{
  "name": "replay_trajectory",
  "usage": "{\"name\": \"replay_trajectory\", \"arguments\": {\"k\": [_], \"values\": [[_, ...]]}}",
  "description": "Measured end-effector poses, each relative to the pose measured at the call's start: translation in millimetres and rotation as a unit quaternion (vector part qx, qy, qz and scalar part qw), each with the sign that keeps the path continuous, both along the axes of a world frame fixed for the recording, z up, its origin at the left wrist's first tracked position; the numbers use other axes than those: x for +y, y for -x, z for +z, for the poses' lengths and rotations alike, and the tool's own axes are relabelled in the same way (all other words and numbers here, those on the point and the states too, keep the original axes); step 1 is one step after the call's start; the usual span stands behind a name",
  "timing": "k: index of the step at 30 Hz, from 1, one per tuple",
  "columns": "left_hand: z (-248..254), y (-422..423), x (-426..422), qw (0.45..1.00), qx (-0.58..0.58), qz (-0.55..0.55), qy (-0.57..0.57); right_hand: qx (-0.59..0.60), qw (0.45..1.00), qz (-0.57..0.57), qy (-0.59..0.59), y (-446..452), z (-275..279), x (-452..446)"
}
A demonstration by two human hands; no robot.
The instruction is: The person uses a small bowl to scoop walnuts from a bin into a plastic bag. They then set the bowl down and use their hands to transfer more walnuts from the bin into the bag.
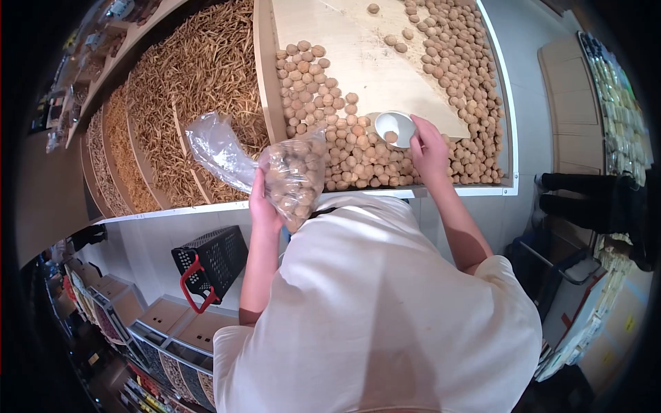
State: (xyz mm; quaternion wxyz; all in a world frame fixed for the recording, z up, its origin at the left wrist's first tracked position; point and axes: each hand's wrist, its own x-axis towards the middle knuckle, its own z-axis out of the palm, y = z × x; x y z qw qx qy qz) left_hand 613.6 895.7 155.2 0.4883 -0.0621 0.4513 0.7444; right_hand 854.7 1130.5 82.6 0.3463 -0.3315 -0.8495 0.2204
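Note:
Walnuts lie loose in a wide wooden bin, some up its right side. My left hand holds a clear plastic bag by its side; the lower part bulges with walnuts and its empty top flops to the left. In my right hand is the rim of a white scoop, which rests among the walnuts with a single walnut visible in it. The fingers of that hand are wrapped over the scoop's right edge.
Left of a wooden divider are bins of brown dried strips. A black basket with a red handle stands on the floor behind the bin's edge. At the right, a person's dark-clothed legs show near shelves of packaged goods.

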Motion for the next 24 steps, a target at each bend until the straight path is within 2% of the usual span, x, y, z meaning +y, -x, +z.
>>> {"name": "replay_trajectory", "arguments": {"k": [2, 3, 5, 9, 11, 12, 14, 15, 19, 22, 24], "values": [[0.6, 2.1, -2.9, 1.0, 0.002, 0.007, -0.003, 0.062, 0.973, -0.064, 0.215, 10.5, 0.5, 0.0], [1.8, 3.3, -4.6, 1.0, 0.011, 0.012, -0.007, 0.063, 0.973, -0.06, 0.215, 16.3, 0.3, -3.0], [4.6, 6.4, -8.3, 0.999, 0.021, 0.022, -0.011, 0.135, 0.913, -0.054, 0.38, 31.7, -2.7, -11.6], [13.0, 13.2, -18.8, 0.998, 0.029, 0.053, -0.01, 0.123, 0.898, 0.009, 0.422, 65.7, -25.2, -37.8], [13.4, 15.5, -24.5, 0.997, 0.036, 0.067, -0.008, 0.025, 0.883, 0.056, 0.465, 79.3, -25.0, -51.7], [10.7, 16.8, -26.9, 0.997, 0.035, 0.074, -0.015, 0.024, 0.882, 0.063, 0.466, 84.6, -27.3, -56.5], [6.5, 17.8, -32.9, 0.995, 0.037, 0.088, -0.02, -0.045, 0.918, 0.102, 0.379, 93.2, -37.0, -66.7], [5.7, 16.7, -34.7, 0.995, 0.033, 0.09, -0.018, -0.03, 0.929, 0.106, 0.355, 96.2, -41.3, -71.5], [3.3, 12.3, -39.7, 0.995, 0.025, 0.094, -0.013, -0.03, 0.925, 0.127, 0.357, 95.3, -47.6, -76.4], [3.4, 9.2, -39.2, 0.995, 0.024, 0.093, -0.014, -0.065, 0.939, 0.142, 0.308, 89.6, -41.5, -74.7], [4.7, 8.3, -37.6, 0.995, 0.024, 0.093, -0.013, -0.051, 0.967, 0.185, 0.164, 85.2, -34.4, -72.1]]}}
